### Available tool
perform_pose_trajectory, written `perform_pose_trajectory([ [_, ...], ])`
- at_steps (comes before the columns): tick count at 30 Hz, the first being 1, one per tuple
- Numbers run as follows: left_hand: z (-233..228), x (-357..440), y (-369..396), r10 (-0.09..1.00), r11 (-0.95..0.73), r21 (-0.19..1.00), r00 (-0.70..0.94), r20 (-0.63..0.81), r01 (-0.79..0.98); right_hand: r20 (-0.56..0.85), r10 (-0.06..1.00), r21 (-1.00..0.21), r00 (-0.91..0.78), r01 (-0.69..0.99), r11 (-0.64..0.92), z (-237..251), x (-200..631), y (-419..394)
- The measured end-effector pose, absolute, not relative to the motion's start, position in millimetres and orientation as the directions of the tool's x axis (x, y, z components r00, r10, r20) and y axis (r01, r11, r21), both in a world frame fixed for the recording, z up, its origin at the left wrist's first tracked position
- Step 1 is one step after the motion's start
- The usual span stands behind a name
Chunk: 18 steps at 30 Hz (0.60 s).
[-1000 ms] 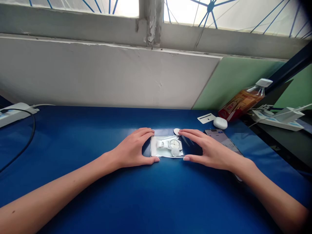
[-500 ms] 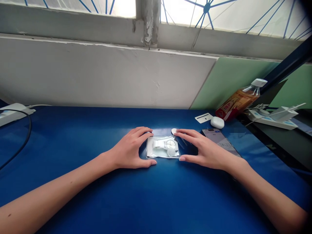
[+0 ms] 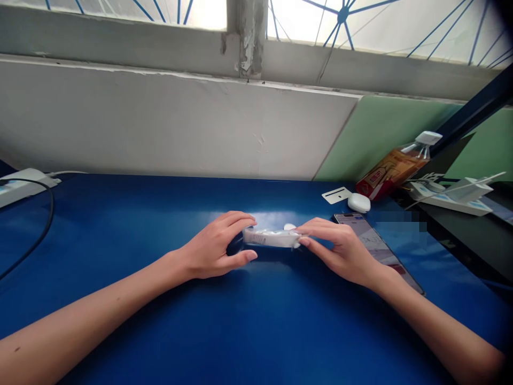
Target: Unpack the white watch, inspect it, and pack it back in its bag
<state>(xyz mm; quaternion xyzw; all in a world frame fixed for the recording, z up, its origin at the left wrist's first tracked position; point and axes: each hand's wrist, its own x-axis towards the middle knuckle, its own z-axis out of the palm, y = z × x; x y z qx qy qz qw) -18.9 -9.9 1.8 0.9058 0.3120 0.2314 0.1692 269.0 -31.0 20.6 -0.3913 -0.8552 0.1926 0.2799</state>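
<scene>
A white wristwatch in a clear plastic pouch (image 3: 272, 238) is tipped up, its narrow side towards me and the watch face out of sight. My right hand (image 3: 340, 243) pinches the pouch's right end between thumb and fingers. Around the left end, my left hand (image 3: 220, 243) is curved with thumb and fingers apart; its fingertips are close to the pouch, and whether they touch it I cannot tell. Just behind the pouch, by my right fingertips, a small white round thing (image 3: 289, 227) shows in part.
On the blue table (image 3: 240, 331), a phone (image 3: 380, 251) lies beside my right hand. Behind it are a white earbud case (image 3: 359, 202), a white card (image 3: 336, 195) and a leaning drink bottle (image 3: 395, 166). Power strips stand at right (image 3: 449, 198) and left (image 3: 26, 184), near a black cable (image 3: 48, 224).
The pouch has gone from lying flat, watch face up, to standing tipped on edge. My right thumb and fingers have closed on its right end. My left hand has barely moved.
</scene>
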Motion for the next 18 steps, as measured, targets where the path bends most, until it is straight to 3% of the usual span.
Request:
perform_pose_trajectory([
  [4,-2,-19,-13,0.679,-0.726,0.461,0.642,0.357,0.511,0.249,0.898,-0.709,-0.363,0.564,0.424,18,265,-33],
  [8,-4,-18,-13,0.65,-0.753,0.434,0.661,0.376,0.495,0.21,0.919,-0.746,-0.334,0.553,0.371,11,265,-32],
  [13,-2,-17,-11,0.662,-0.741,0.422,0.671,0.334,0.522,0.266,0.856,-0.526,-0.444,0.677,0.514,10,273,-28],
  [18,0,-16,-10,0.66,-0.745,0.385,0.687,0.304,0.545,0.092,0.801,-0.383,-0.591,0.722,0.577,14,281,-25],
])
